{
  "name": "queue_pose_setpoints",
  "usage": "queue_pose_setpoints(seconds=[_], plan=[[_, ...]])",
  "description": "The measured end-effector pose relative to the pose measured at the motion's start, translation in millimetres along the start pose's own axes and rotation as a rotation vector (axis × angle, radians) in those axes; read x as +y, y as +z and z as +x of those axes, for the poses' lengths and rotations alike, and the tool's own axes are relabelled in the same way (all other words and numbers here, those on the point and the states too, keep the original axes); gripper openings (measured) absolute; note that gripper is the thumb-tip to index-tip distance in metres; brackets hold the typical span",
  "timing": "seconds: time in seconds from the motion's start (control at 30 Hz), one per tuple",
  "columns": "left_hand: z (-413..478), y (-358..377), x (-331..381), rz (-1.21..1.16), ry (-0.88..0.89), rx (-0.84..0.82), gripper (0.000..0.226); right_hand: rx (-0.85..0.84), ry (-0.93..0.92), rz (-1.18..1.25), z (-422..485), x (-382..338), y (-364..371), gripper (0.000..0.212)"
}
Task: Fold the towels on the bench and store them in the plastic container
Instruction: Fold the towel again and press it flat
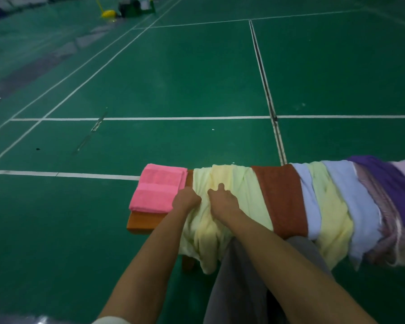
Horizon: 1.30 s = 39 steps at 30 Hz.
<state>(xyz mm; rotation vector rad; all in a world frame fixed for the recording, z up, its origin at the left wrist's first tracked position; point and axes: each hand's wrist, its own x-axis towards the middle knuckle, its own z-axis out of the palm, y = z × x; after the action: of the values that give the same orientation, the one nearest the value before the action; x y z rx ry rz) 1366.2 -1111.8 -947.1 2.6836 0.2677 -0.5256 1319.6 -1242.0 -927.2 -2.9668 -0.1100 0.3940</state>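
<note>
The pale yellow towel (220, 220), draped over the bench (143, 222), is pinched at its top by the left hand (186, 199) and the right hand (222, 202). Matching corners should be gathered before lifting. A folded pink towel (158, 188) lies beside; no container is visible.

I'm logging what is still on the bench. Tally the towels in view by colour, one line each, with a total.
Pink, folded: 1
Pale yellow: 2
Rust brown: 1
Light blue: 2
Purple: 1
Pinkish mauve at the right edge: 1, possibly more, the folds overlap
Total: 8
</note>
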Motion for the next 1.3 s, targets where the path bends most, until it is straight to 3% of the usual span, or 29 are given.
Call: queue_pose_setpoints(seconds=[0.1, 0.2, 0.4, 0.53, 0.6, 0.67, 0.73, 0.83, 0.87, 0.97, 1.1, 1.23, 1.3], plan=[[-6, -16, 17, -0.307, -0.046, -0.053, 0.023, 0.050, 0.036, 0.048, -6, 8, -8, 0.024], [-10, -37, 31, -0.518, -0.055, 0.115, 0.048, 0.069, 0.149, 0.133, -14, 20, -15, 0.030], [-30, -77, 58, -0.535, 0.082, 0.361, 0.039, 0.036, 0.213, 0.213, -29, 43, -23, 0.032], [-52, -112, 96, -0.738, 0.169, 0.598, 0.032, -0.124, 0.120, 0.096, -40, 45, -33, 0.031], [-63, -134, 116, -0.829, 0.260, 0.637, 0.026, -0.139, 0.133, 0.144, -43, 46, -46, 0.033], [-69, -155, 134, -0.928, 0.332, 0.600, 0.021, -0.030, 0.204, 0.401, -36, 49, -60, 0.033], [-72, -174, 147, -1.037, 0.367, 0.511, 0.021, 0.099, 0.309, 0.843, -30, 50, -79, 0.038], [-76, -192, 162, -1.169, 0.372, 0.381, 0.020, 0.011, 0.370, 1.658, -29, 50, -111, 0.053], [-80, -197, 166, -1.220, 0.381, 0.337, 0.019, -0.023, 0.355, 1.804, -29, 53, -120, 0.060], [-96, -209, 176, -1.362, 0.443, 0.167, 0.013, -0.083, 0.244, 1.888, -39, 62, -151, 0.088], [-108, -223, 185, -1.426, 0.589, 0.014, 0.022, -0.163, 0.059, 2.041, -42, 74, -184, 0.080], [-113, -235, 191, -1.400, 0.668, -0.034, 0.051, -0.422, -0.026, 1.674, -36, 93, -209, 0.070], [-116, -236, 192, -1.368, 0.662, -0.041, 0.054, -0.429, -0.026, 1.511, -36, 100, -216, 0.054]])
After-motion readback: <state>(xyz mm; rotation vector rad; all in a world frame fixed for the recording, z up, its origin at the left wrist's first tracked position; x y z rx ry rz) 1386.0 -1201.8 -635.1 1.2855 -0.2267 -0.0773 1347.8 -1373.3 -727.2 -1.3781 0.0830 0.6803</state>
